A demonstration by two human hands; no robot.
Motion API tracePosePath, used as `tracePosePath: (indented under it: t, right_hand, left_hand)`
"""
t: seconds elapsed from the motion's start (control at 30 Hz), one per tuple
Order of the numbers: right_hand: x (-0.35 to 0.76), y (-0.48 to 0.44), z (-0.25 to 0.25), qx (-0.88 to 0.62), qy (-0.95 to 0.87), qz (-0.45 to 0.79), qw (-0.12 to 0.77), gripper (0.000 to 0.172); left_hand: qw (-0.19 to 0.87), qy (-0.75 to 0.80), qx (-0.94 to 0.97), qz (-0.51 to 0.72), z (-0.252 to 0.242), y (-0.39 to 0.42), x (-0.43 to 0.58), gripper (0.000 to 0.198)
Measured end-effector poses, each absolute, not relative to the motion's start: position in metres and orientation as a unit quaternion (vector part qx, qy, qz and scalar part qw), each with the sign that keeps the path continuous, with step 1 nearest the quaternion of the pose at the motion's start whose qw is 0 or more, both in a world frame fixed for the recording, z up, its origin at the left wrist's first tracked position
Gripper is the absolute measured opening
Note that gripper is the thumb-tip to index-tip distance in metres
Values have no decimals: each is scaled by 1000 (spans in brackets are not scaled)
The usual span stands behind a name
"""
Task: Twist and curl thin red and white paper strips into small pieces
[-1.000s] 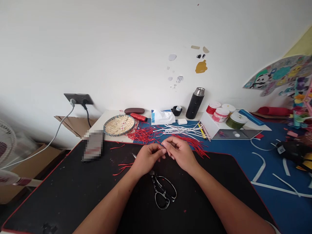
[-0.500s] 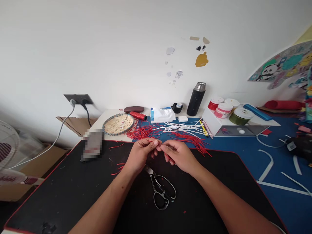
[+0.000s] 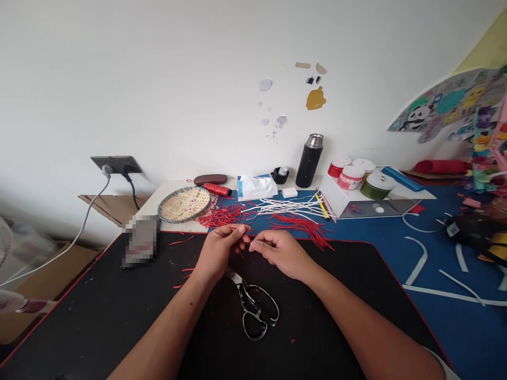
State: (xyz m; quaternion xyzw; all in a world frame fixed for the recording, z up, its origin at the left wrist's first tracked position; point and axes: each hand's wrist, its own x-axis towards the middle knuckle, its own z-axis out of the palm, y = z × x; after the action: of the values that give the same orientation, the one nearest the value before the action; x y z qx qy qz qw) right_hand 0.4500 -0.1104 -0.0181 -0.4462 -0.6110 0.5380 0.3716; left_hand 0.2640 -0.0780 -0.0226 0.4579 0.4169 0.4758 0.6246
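My left hand (image 3: 219,250) and my right hand (image 3: 279,252) meet above the black mat (image 3: 119,316), fingertips pinched together on a small red strip (image 3: 247,240) held between them. Black-handled scissors (image 3: 253,309) lie on the mat just below both hands. Behind the hands lie a pile of thin red strips (image 3: 225,215), a second red bundle (image 3: 303,226) and several white strips (image 3: 285,207). A few loose red strips (image 3: 186,273) rest on the mat by my left wrist.
A woven basket (image 3: 184,203), a red thread spool (image 3: 216,189), a tissue pack (image 3: 255,187), a black flask (image 3: 309,160) and tape rolls on a white box (image 3: 356,203) line the back. White paper strips (image 3: 435,293) lie on the blue cloth at right.
My hands have drawn slightly apart and shifted left, the pinch staying closed on the red strip. The camera view has turned a little to the right.
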Motion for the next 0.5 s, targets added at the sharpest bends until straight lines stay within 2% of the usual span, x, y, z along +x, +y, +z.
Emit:
tracePosePath:
  t: [0.27,0.5]
  right_hand:
    - [453,-109,-19,-464,-622,524,351,29]
    - [454,-108,-20,-466,-609,534,357,32]
  left_hand:
    - [623,426,426,498,-25,-74,259,46]
    - [600,422,389,557,-22,-67,250,41]
